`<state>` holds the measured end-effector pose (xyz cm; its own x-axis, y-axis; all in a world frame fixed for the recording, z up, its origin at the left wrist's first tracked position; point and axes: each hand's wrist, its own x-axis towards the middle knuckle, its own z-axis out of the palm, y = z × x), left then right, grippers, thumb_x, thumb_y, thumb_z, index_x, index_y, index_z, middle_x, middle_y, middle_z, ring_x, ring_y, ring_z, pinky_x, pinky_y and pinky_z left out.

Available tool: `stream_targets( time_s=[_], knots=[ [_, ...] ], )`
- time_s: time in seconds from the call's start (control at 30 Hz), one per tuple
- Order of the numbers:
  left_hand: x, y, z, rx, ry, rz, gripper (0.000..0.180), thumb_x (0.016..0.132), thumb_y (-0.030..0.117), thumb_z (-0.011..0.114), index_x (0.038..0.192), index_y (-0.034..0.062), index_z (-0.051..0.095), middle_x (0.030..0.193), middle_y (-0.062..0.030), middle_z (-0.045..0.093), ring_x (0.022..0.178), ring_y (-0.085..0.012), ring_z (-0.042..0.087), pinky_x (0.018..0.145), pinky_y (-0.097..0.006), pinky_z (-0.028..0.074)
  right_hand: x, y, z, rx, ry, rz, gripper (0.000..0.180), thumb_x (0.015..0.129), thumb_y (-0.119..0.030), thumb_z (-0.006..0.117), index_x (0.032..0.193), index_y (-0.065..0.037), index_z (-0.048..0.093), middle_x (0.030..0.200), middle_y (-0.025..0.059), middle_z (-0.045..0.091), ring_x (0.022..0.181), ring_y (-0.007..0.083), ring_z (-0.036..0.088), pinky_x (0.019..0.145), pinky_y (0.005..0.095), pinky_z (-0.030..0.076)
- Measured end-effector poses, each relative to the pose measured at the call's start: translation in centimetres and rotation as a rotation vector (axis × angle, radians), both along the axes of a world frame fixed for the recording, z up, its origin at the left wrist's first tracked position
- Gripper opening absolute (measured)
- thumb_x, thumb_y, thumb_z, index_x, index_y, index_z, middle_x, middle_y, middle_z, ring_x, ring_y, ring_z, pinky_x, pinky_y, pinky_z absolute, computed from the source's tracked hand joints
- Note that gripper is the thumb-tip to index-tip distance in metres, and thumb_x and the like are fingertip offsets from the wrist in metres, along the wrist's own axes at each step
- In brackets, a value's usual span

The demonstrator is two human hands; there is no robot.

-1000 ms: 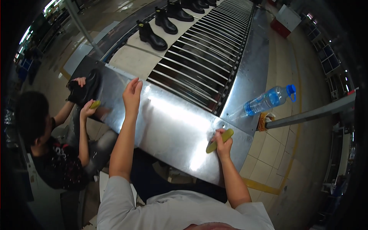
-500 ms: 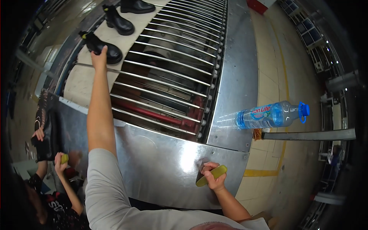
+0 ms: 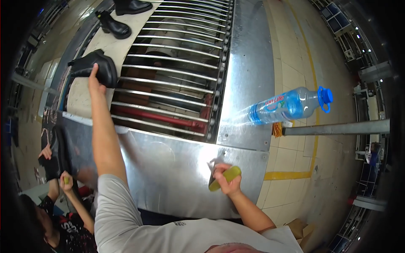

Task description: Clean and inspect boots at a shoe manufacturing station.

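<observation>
My left hand (image 3: 97, 82) is stretched out to the far left, its fingers closed on a black ankle boot (image 3: 87, 67). The boot is tilted over the pale belt strip (image 3: 79, 99); I cannot tell whether it still touches it. My right hand (image 3: 229, 182) is above the metal table at the front, wrapped round a yellow-green oval block (image 3: 219, 180) with a dark underside. Two more black boots stand farther along the belt, one a black ankle boot (image 3: 114, 25), the other a black boot (image 3: 132, 6) partly cut off by the frame.
Metal rollers (image 3: 168, 80) run beside the belt. A water bottle (image 3: 287, 105) with a blue cap stands on the metal edge at right, near a grey bar (image 3: 337, 127). At lower left a co-worker (image 3: 69, 230) holds a tall black boot (image 3: 60, 154) and a yellow-green block.
My left hand has drawn the nearest boot toward me and tilted it away from its upright stance. My right hand keeps its block. The whole view has shifted slightly.
</observation>
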<state>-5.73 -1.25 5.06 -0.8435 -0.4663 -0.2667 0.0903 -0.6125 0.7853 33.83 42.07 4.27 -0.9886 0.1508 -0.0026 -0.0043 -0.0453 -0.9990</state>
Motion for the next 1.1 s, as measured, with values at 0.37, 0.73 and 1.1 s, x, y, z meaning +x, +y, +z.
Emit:
stream_targets(
  time_s=[0.37,0.73,1.1],
  knots=[
    [34.9,17.9,4.0,0.395,0.165,-0.384,0.058,0.091,0.040,0.058,0.130,-0.0011,0.050,0.116,-0.0149,0.062,0.105,-0.0287,0.062,0.090,-0.039,0.052,-2.9,0.2,0.7,-0.174,-0.005,-0.026,0.020,0.092,-0.016,0.063,0.101,0.001,0.060,0.075,0.0050,0.061,0.066,0.0136,0.061,0.062,0.0290,0.051],
    [41.7,21.0,0.8,-0.361,0.057,-0.216,0.031,0.090,0.024,0.068,0.102,-0.0039,0.065,0.096,-0.0041,0.065,0.087,-0.0115,0.058,0.078,-0.026,0.046,-5.0,-0.8,2.9,0.018,-0.027,-0.077,0.035,0.093,-0.030,0.064,0.106,0.002,0.060,0.073,0.0062,0.063,0.062,0.0142,0.061,0.062,0.0285,0.051],
    [42.4,22.2,0.7,-0.401,0.092,-0.165,0.027,0.090,0.023,0.066,0.095,-0.0035,0.065,0.087,-0.0028,0.065,0.080,-0.0106,0.057,0.073,-0.027,0.045,-8.9,-5.5,8.7,-0.620,0.154,-0.071,0.030,0.092,-0.030,0.065,0.090,-0.002,0.054,0.056,0.0012,0.039,0.047,0.0124,0.039,0.047,0.0298,0.038]
  ],
)
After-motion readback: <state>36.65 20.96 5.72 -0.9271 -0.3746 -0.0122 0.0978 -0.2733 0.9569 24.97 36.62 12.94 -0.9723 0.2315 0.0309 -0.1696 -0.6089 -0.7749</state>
